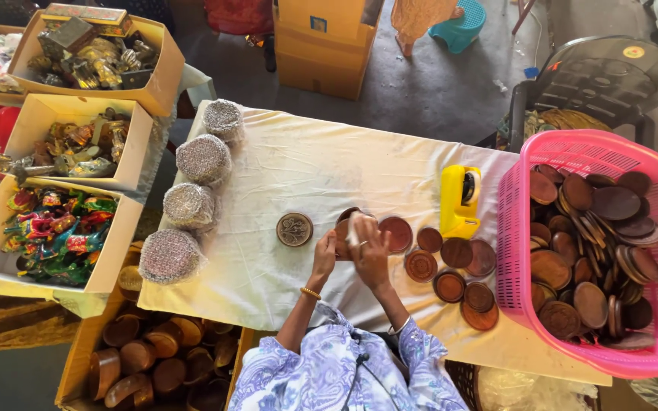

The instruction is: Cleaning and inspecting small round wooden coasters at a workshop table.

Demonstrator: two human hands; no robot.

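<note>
Hands meet mid-table, near the front edge: left hand (324,257) fingers curled on the edge of a round brown wooden lid (343,230), right hand (371,255) fingers closed on a small white piece (354,228) pressed against it. Carved round lid (295,229) lies just left of them on the white cloth (306,167). Loose brown lids (451,266) spread right, yellow tape dispenser (460,199) beside them. Pink basket (513,221) of lids at right edge; four wrapped stacks (192,205) along left edge
</note>
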